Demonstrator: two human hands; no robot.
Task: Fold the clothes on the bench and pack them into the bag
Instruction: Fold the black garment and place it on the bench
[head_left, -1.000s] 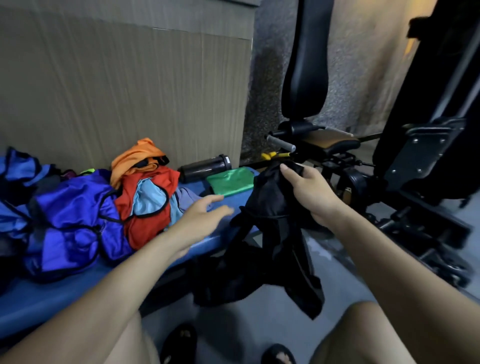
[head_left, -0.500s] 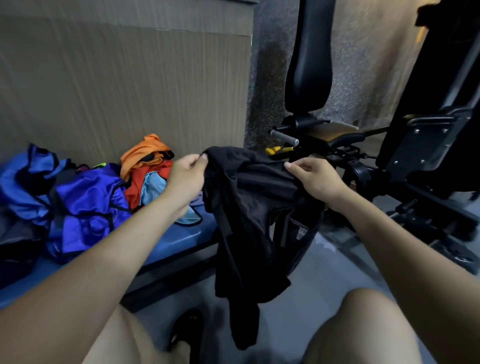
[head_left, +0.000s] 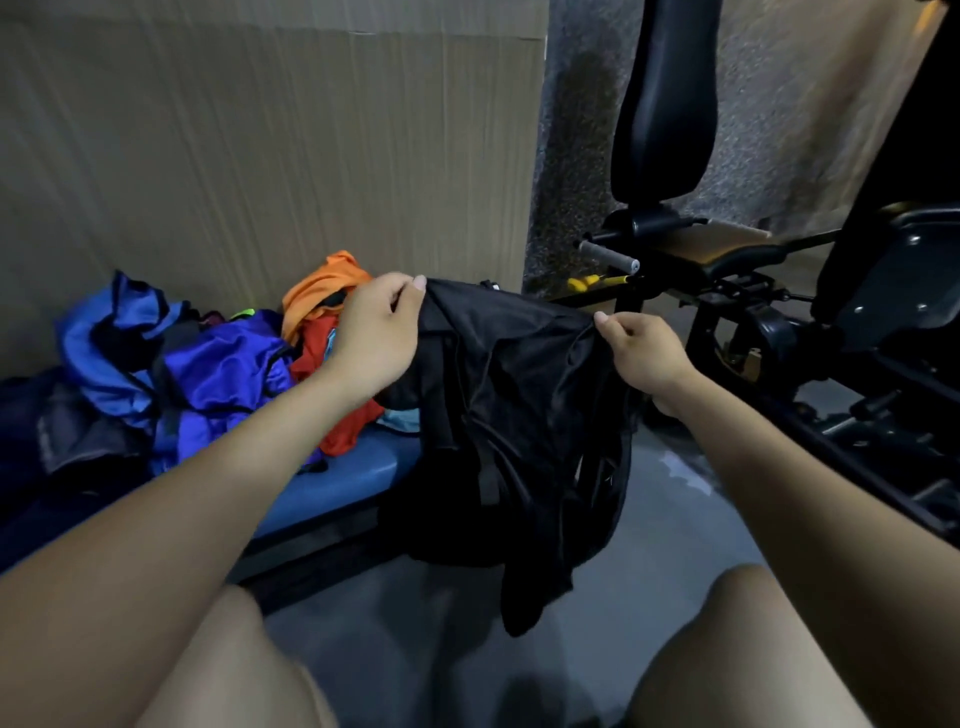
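Observation:
A black garment (head_left: 514, 405) hangs in the air in front of me, stretched between both hands above the end of the blue bench (head_left: 337, 483). My left hand (head_left: 376, 332) pinches its top left edge. My right hand (head_left: 639, 348) pinches its top right edge. The cloth droops down toward the floor. On the bench to the left lies a heap of clothes: a purple-blue piece (head_left: 218, 374), a red one (head_left: 332, 395) and an orange one (head_left: 322, 286). A dark blue bag (head_left: 31, 441) lies at the far left, partly out of view.
A black gym machine (head_left: 779, 291) with an upright back pad (head_left: 665, 98) and a grey handle (head_left: 608, 256) stands close on the right. A wood-panel wall (head_left: 260, 156) runs behind the bench. My bare knees are at the bottom edge, over a grey floor (head_left: 457, 649).
My left hand went from open over the bench to pinching the black garment. Both hands then spread the garment wider and lifted it. The view shifted slightly left.

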